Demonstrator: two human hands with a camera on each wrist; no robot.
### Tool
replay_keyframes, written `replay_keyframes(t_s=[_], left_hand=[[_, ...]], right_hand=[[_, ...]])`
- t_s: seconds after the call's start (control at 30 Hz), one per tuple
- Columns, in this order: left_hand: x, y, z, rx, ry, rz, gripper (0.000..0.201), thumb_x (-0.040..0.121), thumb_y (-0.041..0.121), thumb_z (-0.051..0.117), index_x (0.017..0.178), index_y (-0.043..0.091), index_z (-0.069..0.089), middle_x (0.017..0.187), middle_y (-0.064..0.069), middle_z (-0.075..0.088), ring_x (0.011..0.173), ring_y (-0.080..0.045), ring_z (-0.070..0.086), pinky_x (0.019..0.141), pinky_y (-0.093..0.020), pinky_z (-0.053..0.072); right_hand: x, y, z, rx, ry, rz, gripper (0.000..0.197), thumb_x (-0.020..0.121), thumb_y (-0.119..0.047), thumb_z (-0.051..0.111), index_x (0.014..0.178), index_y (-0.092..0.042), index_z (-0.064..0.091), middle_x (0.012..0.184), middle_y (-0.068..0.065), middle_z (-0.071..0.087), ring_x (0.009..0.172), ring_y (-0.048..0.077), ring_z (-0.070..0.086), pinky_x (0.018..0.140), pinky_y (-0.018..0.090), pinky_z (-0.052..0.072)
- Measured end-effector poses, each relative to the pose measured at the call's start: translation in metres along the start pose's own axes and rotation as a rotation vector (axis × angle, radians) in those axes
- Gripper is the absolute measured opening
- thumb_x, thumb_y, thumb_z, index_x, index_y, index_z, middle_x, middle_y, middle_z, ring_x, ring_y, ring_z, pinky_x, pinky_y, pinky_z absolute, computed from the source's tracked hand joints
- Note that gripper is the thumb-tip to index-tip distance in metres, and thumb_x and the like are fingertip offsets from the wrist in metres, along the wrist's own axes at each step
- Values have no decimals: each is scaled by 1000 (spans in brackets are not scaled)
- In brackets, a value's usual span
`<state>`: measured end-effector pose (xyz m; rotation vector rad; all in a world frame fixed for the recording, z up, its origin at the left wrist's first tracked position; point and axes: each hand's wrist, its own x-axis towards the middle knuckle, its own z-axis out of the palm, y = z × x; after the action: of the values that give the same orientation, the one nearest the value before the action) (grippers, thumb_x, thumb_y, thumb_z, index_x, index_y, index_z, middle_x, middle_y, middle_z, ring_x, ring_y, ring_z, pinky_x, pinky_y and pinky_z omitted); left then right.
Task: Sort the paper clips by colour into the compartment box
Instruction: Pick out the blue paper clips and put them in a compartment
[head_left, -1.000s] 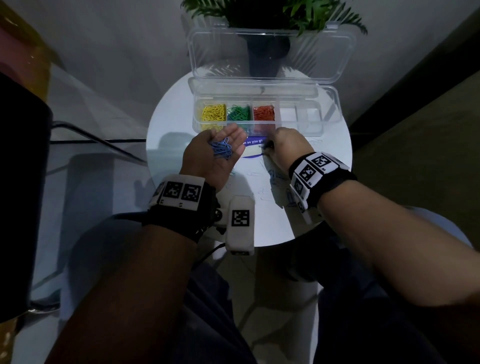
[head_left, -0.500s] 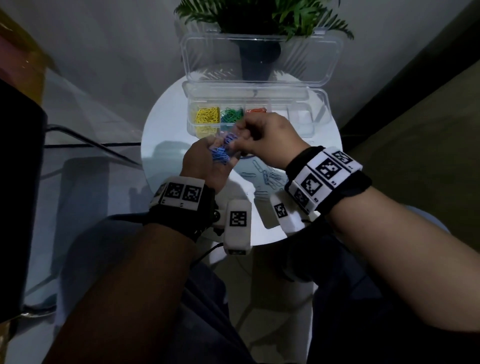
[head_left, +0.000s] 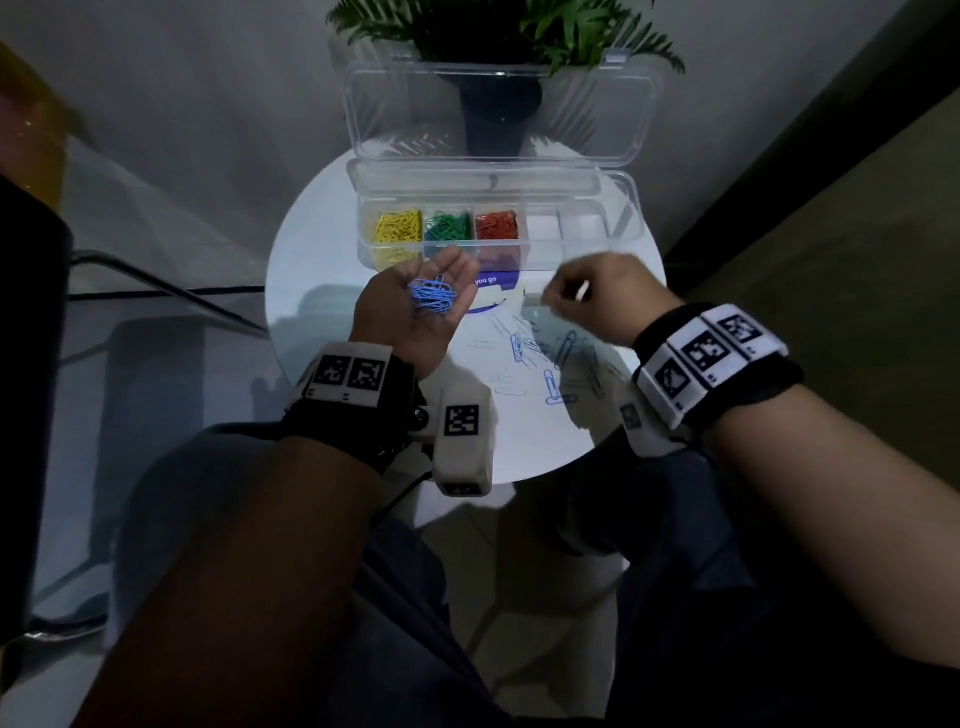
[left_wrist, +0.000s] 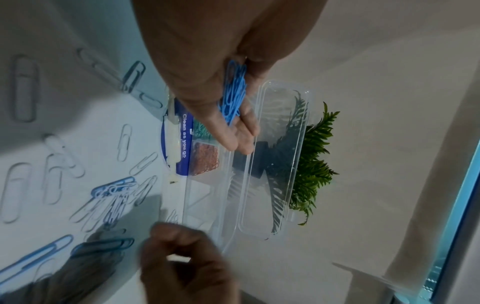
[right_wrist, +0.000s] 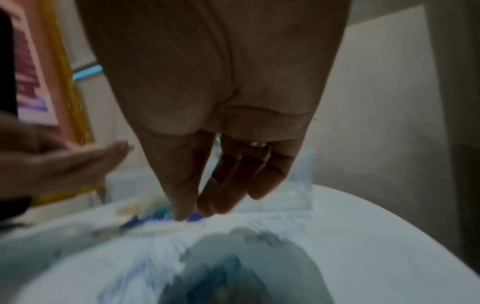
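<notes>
Gathering blue clips (head_left: 432, 299) in the cupped left hand (head_left: 415, 306) at frame centre.
Palm is serving as a tray, fingers relaxed; right hand (head_left: 597, 296) fingers are curling, contents unclear, above loose clips (head_left: 550, 364) on the desk (head_left: 322, 270); compartment box (head_left: 582, 228) is waiting above.

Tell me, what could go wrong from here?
The blue clips lie loose on the left hand, which is cupped and not closed, so a tilt could spill them. White clips barely show on the white table and might be missed. Blue ones near the edge could be knocked off.
</notes>
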<state>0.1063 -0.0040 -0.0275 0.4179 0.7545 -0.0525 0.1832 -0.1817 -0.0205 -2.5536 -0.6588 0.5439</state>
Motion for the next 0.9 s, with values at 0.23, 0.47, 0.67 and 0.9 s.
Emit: replay_keyframes(t_s=[0.23,0.47,0.67,0.9], left_hand=[[6,-6,0,66,2,6,41,100,21,24,92,2,59,84,-9,68,89,-17,62,86,-28,47],[10,-7,0,107,14,5,40,101,21,25,94,4,60,79,-7,71,85,-14,63,72,-24,51],[8,-5,-1,135,29,0,40,101,21,24,92,6,59,90,-7,66,85,-13,62,74,-23,49],[5,-1,-2,128,25,11,40,100,20,23,93,5,59,96,-7,64,104,-14,56,84,-25,47]], right_hand=[[-5,27,33,-70,-69,111,23,84,-9,59,103,-13,69,107,11,61,104,26,57,90,25,38],[5,37,32,-115,-31,70,26,84,-10,63,109,-12,69,112,15,55,105,28,56,90,28,40],[4,34,33,-101,43,45,13,83,-15,62,90,-4,66,101,15,57,90,29,58,82,34,47],[-15,21,23,54,-187,106,18,77,-12,69,91,-20,61,86,0,60,80,16,54,67,23,42]])
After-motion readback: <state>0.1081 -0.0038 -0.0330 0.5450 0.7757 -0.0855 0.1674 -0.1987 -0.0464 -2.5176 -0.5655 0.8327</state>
